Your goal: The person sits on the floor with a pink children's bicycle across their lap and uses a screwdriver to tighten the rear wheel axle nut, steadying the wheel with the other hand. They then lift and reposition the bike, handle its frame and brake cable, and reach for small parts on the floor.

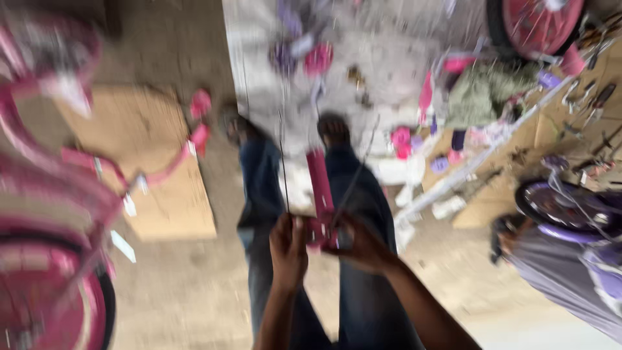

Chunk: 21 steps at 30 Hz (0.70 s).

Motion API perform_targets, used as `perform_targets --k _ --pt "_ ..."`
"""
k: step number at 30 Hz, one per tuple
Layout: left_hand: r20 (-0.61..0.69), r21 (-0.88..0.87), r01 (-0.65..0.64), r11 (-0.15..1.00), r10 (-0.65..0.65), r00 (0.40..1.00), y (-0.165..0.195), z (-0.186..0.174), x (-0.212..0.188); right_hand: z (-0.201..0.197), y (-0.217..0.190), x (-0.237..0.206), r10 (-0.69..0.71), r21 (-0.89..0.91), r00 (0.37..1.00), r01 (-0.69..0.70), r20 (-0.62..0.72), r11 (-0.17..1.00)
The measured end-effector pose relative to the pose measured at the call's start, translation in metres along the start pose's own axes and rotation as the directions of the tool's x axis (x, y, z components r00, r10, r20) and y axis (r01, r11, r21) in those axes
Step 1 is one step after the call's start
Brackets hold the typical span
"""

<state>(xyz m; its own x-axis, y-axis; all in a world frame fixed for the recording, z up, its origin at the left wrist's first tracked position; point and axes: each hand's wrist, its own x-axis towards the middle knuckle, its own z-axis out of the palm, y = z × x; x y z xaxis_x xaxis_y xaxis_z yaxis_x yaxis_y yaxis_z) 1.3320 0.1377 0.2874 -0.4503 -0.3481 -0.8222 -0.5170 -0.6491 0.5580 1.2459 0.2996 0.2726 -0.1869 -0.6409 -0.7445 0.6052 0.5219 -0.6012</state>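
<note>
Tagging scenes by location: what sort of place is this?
Probably a bicycle assembly or repair workshop, floor-level. Pink bicycle at left, a purple bicycle at right, hand tools on cardboard, and loose parts on the floor. Both hands hold a pink bike part.

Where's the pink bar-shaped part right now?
In the head view, the pink bar-shaped part is centre frame, gripped at its lower end by the left hand and right hand, above the person's jeans.

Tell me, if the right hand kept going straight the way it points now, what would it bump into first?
The right hand points toward the left hand, and the pink bar-shaped part gripped between them lies first in that line. The picture is blurred, so depth is uncertain.
</note>
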Motion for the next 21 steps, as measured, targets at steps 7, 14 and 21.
perform_targets --k 7,14,21 --pt "0.067 -0.012 0.194 0.981 -0.193 0.979 -0.028 -0.071 0.058 -0.048 0.059 0.094 0.195 -0.001 0.901 -0.211 0.387 0.977" --pt "0.2 -0.057 0.484 0.873 -0.465 0.862 -0.023 -0.058 0.136 -0.2 0.146 0.259 -0.148 -0.328 0.838 -0.04 -0.525 0.944" --pt "0.412 0.058 0.333 0.941 -0.327 0.85 -0.055 -0.083 0.198 -0.337 0.182 0.383 -0.409 -0.717 0.816 -0.008 -0.408 0.698"
